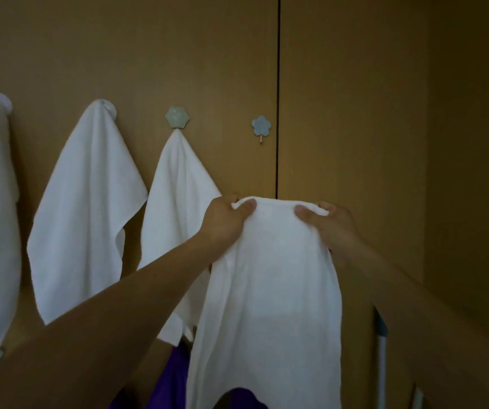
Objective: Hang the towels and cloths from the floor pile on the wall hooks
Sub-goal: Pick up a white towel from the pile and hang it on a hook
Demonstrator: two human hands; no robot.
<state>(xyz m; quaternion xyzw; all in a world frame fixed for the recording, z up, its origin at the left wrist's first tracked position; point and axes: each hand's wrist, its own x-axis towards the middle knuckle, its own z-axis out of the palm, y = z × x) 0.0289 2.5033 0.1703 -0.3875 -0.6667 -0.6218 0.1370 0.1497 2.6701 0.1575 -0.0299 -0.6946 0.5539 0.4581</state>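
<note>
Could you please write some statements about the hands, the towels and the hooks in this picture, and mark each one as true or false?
1. The left hand and the right hand both grip the top edge of a white towel. True.
2. The blue flower hook already carries a towel. False: it is bare.
3. A hanging towel hangs from the green flower hook. True.
4. The towel in the hands is purple. False: it is white; a purple cloth shows lower down, behind it.
</note>
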